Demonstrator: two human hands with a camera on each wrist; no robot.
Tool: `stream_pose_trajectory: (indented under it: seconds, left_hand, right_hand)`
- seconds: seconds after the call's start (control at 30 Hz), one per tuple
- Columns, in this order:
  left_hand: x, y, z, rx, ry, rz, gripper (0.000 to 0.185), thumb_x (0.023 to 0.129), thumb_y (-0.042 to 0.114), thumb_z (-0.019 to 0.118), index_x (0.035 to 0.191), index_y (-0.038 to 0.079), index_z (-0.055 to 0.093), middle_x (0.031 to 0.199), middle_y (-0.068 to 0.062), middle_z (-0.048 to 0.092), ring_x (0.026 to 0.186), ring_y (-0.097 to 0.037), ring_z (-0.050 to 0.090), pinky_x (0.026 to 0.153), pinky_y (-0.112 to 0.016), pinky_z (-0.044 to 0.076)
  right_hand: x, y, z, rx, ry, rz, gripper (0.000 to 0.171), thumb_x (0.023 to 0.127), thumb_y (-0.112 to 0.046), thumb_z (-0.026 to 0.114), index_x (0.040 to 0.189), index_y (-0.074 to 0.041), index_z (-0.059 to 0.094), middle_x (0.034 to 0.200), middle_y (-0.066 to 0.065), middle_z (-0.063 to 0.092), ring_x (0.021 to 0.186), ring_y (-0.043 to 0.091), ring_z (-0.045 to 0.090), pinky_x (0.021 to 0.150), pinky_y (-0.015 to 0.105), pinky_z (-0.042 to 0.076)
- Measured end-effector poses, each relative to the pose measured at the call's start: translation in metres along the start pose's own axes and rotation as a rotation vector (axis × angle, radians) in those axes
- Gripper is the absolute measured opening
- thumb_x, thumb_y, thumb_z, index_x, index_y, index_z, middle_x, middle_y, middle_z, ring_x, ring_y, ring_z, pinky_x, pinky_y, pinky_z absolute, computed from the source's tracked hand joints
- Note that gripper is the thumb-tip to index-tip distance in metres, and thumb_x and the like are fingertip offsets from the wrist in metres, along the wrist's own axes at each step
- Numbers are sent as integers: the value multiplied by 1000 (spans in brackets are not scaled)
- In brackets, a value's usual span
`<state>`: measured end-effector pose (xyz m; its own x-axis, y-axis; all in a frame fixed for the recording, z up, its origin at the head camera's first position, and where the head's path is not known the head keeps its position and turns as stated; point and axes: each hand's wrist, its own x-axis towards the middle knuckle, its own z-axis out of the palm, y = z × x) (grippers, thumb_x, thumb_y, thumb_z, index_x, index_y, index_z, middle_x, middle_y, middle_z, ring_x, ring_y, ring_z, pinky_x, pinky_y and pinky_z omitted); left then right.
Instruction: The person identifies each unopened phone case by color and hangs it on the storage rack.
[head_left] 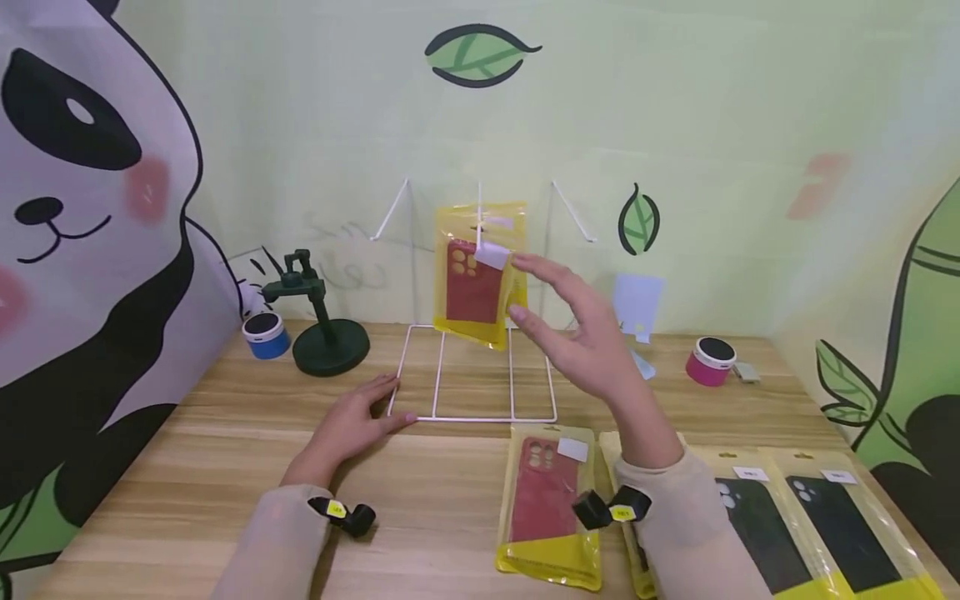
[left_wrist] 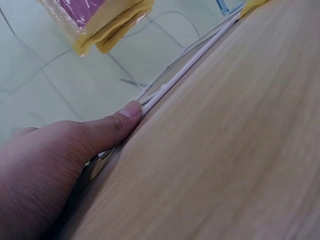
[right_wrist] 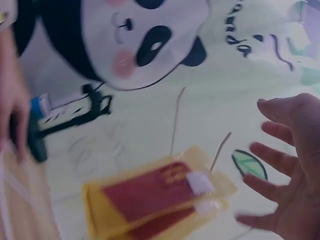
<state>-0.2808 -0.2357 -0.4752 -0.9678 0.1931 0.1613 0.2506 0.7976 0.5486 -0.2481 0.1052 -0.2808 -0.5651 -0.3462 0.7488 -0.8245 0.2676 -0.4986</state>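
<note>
A white wire display rack (head_left: 495,418) stands on the wooden table, its base flat and three prongs reaching forward from its upright back. From the middle prong hang clear-and-yellow bags with red phone cases (head_left: 471,287); the right wrist view shows two such bagged cases (right_wrist: 150,192), one behind the other. My left hand (head_left: 352,425) rests at the base's front left corner, its thumb (left_wrist: 117,126) pressing the front wire and its fingers along the left side. Just right of the hanging bags, my right hand (head_left: 585,333) is spread and holds nothing.
Another bagged red case (head_left: 543,492) lies before the rack, with bagged dark cases (head_left: 840,525) to its right. A dark green stand (head_left: 330,346) and blue speaker (head_left: 266,335) are at left. At right sit a pink speaker (head_left: 710,361) and a pale card (head_left: 637,304).
</note>
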Motion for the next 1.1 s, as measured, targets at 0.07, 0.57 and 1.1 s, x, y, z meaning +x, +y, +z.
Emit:
stream_pose_trajectory:
  seconds: [0.07,0.57,1.1]
  left_hand:
    - [-2,-3,-1,-1,2,-3,83,86,65,68,149,13,51,158,-8,41,146,-34,34,117,-58,27]
    - [-11,-7,6,1,-19,-26,86,85,67,68,148,12,52,157,-11,42,144,-37,36,115,-59,29]
    - [0,-3,0,7,-14,-36,87,84,71,65,150,15,50,158,-10,40,146,-35,35,116,-59,28]
  right_hand:
    - [-15,4,-2,-17,-83,23,41,94,-12,70,135,-12,63,136,-1,64,129,17,56,106,47,46]
    - [-152,119,-3,-84,-502,426,29,95,-20,71,118,-3,69,107,4,70,95,18,63,81,32,55]
    - [-151,125,-8,-113,-587,354,16,93,-23,75,98,-11,66,90,-3,57,84,13,51,73,28,47]
